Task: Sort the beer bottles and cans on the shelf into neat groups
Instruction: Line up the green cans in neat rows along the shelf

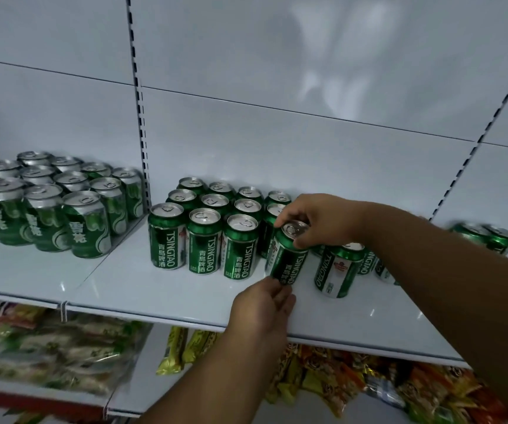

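- My right hand [314,220] grips the top rim of a tilted can [288,255], fingers curled round the lid.
- My left hand [263,304] pinches the same can at its base, fingertips on the lower edge.
- The can leans left at the bottom, just right of the front row of the Tsingtao block [213,228]. I cannot tell whether its base touches the shelf [154,298].
- The Tsingtao block stands upright in rows: three cans in front, further rows behind, packed close.
- A loose can [338,270] stands just right of the held one, tilted in the view, label reading upward.
- More loose cans [372,264] sit behind my right forearm, partly hidden; count not readable.
- Two cans [488,237] stand well apart at far right, blurred.
- On the neighbouring shelf bay to the left, a second group [56,206] of paler green cans stands in tight rows.
- Below the shelf lie snack packets [63,347], blurred.
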A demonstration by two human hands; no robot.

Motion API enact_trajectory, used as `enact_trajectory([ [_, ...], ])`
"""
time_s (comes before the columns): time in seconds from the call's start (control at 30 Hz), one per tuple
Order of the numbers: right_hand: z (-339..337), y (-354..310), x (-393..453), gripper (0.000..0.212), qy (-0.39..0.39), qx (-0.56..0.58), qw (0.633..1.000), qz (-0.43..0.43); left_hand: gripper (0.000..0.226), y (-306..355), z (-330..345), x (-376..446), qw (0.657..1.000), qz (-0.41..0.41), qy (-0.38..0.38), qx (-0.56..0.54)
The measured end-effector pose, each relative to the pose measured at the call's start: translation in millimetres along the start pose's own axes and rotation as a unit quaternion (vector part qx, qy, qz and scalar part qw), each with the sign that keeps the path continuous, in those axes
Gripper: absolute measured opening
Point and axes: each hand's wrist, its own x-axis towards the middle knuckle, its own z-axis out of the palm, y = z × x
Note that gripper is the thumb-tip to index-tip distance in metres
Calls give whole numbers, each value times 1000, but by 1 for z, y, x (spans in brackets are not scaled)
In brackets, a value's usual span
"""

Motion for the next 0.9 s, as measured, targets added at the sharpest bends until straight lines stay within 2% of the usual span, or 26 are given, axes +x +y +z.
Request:
enact_trajectory([
  [0.23,12,-12,18,50,14,-39,998,-49,39,4,1,3,998,4,50,-34],
  [0.5,17,-8,25,50,37,-42,998,-6,44,2,5,-1,995,32,75,-54],
  [0.63,20,-5,14,54,71,-28,997,2,41,-3,9,-2,996,39,63,-45],
  [0.73,8,6,-5,45,115,-39,992,13,38,-12,16,0,998,39,30,-32],
  [0.83,-6,28,-28,36,110,-77,990,52,36,-24,27,3,999,38,11,-8],
  [0.9,-10,44,-42,39,78,-97,988,87,36,-36,32,6,999,40,4,5],
])
